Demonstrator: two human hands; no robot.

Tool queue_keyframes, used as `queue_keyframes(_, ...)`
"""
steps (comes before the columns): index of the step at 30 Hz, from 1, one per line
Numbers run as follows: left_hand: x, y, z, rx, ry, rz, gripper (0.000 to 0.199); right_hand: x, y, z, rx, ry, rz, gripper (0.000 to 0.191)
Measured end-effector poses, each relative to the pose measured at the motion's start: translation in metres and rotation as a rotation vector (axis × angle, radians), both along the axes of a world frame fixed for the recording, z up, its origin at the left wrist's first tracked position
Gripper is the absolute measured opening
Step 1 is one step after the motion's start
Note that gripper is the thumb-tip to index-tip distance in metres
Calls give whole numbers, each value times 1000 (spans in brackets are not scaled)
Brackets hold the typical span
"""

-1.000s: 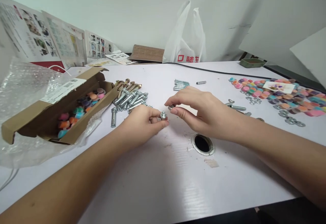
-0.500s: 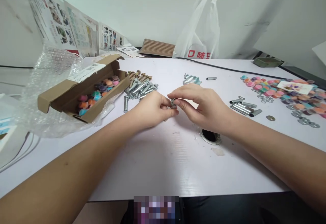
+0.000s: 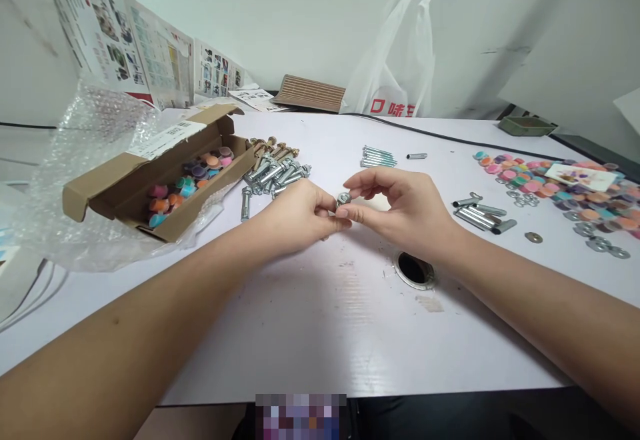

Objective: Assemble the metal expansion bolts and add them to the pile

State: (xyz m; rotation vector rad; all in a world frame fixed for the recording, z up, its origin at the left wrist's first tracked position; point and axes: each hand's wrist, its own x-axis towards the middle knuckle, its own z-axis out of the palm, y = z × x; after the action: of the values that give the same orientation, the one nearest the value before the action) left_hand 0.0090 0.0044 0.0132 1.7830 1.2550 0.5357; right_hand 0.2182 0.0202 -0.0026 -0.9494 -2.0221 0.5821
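Note:
My left hand (image 3: 305,212) is closed over the table, its thumb and fingers pinching a small metal bolt, most of which they hide. At the bolt's end a silvery hex nut (image 3: 343,199) shows between my two hands. My right hand (image 3: 405,207) is right beside it, thumb low against the nut's edge and index finger lifted a little above, so the fingers are apart around it. Left of my hands lies a pile of expansion bolts (image 3: 275,172), silver in front and brass-coloured behind. One silver expansion bolt (image 3: 245,204) lies apart from the pile.
A cardboard box (image 3: 107,177) with colourful caps stands on bubble wrap (image 3: 95,120) at left. Thin bolts (image 3: 379,157) lie behind my hands. Metal sleeves (image 3: 477,217), washers (image 3: 600,240) and many colourful caps (image 3: 535,177) lie right. A round hole (image 3: 414,270) opens in the table (image 3: 300,333).
My right fingers have parted from their pinch, index finger lifting, and the nut's face now shows. My left hand keeps its grip in about the same place.

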Motion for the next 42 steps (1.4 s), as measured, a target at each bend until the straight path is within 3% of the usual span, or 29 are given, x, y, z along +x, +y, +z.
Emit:
queue_keyframes(3, -1, 1, -1, 18, 7, -1, 45, 1, 1, 2, 80, -45, 63, 46)
queue_keyframes(6, -2, 3, -4, 35, -12, -28, 37, 4, -1, 5, 171, -45, 120, 18)
queue_keyframes(10, -3, 4, -5, 57, 4, -15, 36, 7, -4, 6, 180, 5, -2, 27)
queue_keyframes(15, -3, 4, -6, 91, 7, -33, 38, 5, -8, 7, 179, 7, 78, 19)
queue_keyframes(18, -3, 4, -7, 95, 23, -27, 36, 4, -12, 11, 250, 67, 5, 39)
queue_keyframes(20, -3, 4, -6, 100, 23, -38, 37, 4, -14, 14, 281, 50, -43, 32)
queue_keyframes(21, -3, 4, -6, 108, 22, -47, 38, 4, -14, 15, 272, 22, -36, 24)
queue_keyframes(25, -3, 4, -5, 119, 14, -61, 37, 4, -18, 15, 197, -12, 66, 23)
queue_keyframes(28, -4, 5, -6, 92, 30, -56, 33, 4, -21, 15, 273, 108, 5, 39)
queue_keyframes(31, -4, 6, -7, 93, 43, -64, 31, 5, -21, 14, 337, 87, -53, 27)
queue_keyframes(35, -5, 7, -8, 116, 20, -88, 38, 6, -16, 10, 264, -40, 100, 34)
queue_keyframes(37, -6, 7, -9, 113, 21, -71, 38, 5, -15, 10, 246, 54, 63, 44)
queue_keyframes(39, -6, 7, -9, 94, 15, -61, 34, 5, -15, 10, 255, 124, -22, 40)
queue_keyframes(42, -5, 7, -8, 101, 1, -81, 33, 4, -14, 8, 217, -4, -9, 34)
